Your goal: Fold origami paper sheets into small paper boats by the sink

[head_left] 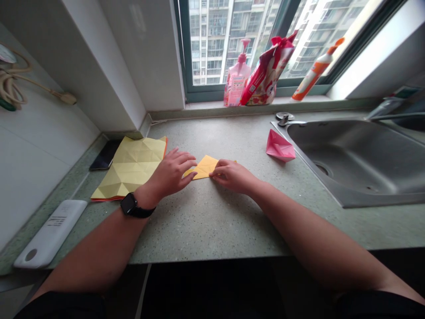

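A small folded piece of yellow paper lies on the speckled grey-green counter. My left hand, with a black watch on the wrist, rests flat on the paper's left part with its fingers stretched out. My right hand presses the paper's right part with its fingers bent and drawn together. Both hands partly hide the paper.
A creased yellow sheet and a dark phone lie at the left, with a white power bank nearer. A pink folded paper shape sits by the steel sink. A pink pump bottle, red bag and orange-capped bottle stand on the sill.
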`<action>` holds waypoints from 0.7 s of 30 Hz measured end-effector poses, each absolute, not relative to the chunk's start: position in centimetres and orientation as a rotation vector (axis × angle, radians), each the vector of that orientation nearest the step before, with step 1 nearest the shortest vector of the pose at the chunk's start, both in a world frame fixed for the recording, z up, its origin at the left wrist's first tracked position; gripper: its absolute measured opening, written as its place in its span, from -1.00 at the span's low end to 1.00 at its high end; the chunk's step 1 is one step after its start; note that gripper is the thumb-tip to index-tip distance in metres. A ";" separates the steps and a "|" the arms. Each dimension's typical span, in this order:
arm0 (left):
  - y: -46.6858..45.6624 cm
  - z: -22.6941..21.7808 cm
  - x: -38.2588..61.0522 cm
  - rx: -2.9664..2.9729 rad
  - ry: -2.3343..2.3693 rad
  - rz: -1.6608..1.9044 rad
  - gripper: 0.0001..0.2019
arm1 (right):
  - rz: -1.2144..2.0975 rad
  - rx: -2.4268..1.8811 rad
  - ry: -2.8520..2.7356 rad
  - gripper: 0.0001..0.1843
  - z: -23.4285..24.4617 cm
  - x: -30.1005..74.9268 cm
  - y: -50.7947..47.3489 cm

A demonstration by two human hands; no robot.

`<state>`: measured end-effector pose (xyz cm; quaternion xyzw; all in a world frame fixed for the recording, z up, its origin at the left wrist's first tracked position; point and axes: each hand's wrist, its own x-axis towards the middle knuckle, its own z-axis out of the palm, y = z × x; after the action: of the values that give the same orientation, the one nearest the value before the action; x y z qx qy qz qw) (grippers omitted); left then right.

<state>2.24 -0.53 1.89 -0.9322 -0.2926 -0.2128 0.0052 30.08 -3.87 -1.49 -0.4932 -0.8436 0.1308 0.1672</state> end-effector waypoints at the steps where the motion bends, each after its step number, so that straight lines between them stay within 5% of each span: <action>1: -0.6 1.4 2.4 -2.970 -0.878 -0.638 -0.73 | 0.358 -1.371 -2.410 -0.82 -1.5 30.1 -3.9; 7: -0.7 -0.6 3.0 -3.271 -0.787 -0.391 -0.47 | 0.309 -1.266 -2.433 -0.87 -1.5 30.6 -3.5; 21: -0.9 -0.3 3.3 -2.999 -0.934 -0.306 -0.64 | 0.262 -1.184 -2.371 -0.74 -1.7 31.2 -3.3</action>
<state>3.25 -0.95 -0.32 -0.9503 -0.2960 -0.0969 -0.0071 31.16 -3.27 -1.70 -0.4318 -0.8650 0.0955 0.2370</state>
